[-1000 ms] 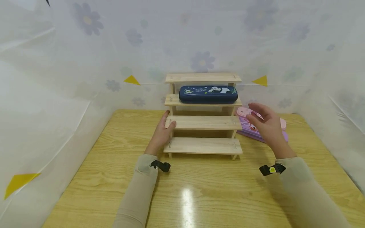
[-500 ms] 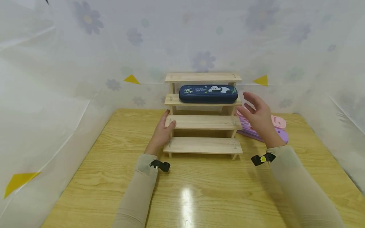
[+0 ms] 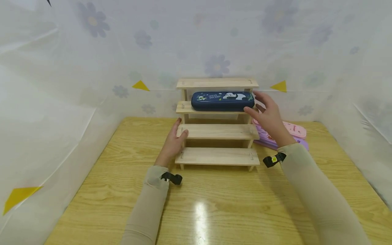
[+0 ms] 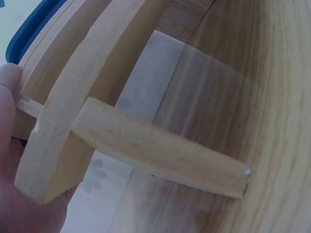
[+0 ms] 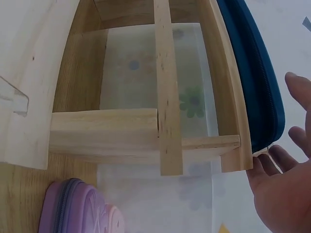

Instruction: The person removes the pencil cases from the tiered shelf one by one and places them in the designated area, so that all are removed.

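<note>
A dark blue pencil case [image 3: 223, 101] with a panda picture lies lengthwise on the second-highest step of a wooden step shelf [image 3: 217, 131]. My left hand [image 3: 172, 147] holds the shelf's left side, its thumb over the end of a lower step. In the left wrist view this hand lies along the board ends at the left edge. My right hand [image 3: 269, 117] is at the case's right end, fingers spread and slightly bent. Seen from the right wrist, its fingertips [image 5: 282, 156] are close to that end of the case [image 5: 262, 77], while another digit stands apart; contact is unclear.
Right of the shelf, a pink pencil case [image 3: 295, 130] and a purple one [image 3: 301, 143] lie on the wooden table [image 3: 202, 197], partly hidden by my right hand. A pale flowered sheet [image 3: 190, 41] with yellow triangles [image 3: 141, 85] stands behind and at the sides.
My right hand has moved left and away from me, from above the pink and purple cases to the blue case's right end. My left hand stays on the shelf.
</note>
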The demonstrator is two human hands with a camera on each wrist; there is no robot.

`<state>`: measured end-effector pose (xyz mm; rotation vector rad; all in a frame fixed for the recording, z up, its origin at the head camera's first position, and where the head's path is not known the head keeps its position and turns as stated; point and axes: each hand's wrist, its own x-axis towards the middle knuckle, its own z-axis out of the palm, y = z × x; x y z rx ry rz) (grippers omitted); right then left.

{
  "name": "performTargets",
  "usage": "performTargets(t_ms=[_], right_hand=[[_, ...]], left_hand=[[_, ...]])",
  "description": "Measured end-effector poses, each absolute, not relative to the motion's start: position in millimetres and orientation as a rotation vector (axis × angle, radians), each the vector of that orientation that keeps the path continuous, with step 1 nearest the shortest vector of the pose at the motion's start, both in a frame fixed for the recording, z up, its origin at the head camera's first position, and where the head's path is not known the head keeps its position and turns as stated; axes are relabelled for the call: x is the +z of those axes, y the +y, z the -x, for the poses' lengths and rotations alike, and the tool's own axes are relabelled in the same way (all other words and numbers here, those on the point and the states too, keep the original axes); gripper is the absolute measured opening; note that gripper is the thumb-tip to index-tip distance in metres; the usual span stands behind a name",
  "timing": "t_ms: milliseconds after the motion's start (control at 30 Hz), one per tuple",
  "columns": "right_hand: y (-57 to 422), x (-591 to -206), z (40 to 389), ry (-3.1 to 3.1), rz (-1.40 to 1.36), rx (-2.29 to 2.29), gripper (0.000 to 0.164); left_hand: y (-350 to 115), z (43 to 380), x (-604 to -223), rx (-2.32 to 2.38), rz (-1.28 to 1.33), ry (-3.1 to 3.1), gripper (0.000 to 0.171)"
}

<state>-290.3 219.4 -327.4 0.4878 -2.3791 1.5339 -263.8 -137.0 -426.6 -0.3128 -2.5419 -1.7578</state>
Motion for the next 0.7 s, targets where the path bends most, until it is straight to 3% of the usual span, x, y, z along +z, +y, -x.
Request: performTargets(t_ms=[200, 700], right_hand=[[205.9, -317.5, 292.0, -2.383, -0.508, 1.563, 0.070], [207.9, -339.4, 322.9, -2.415, -0.436, 1.400, 0.066]], left_hand=[[-137.5, 265.2, -428.0, -1.771, 0.317, -2.540, 0.071], [-138.2, 268.5, -429.0, -1.802, 0.319, -2.520, 0.071]])
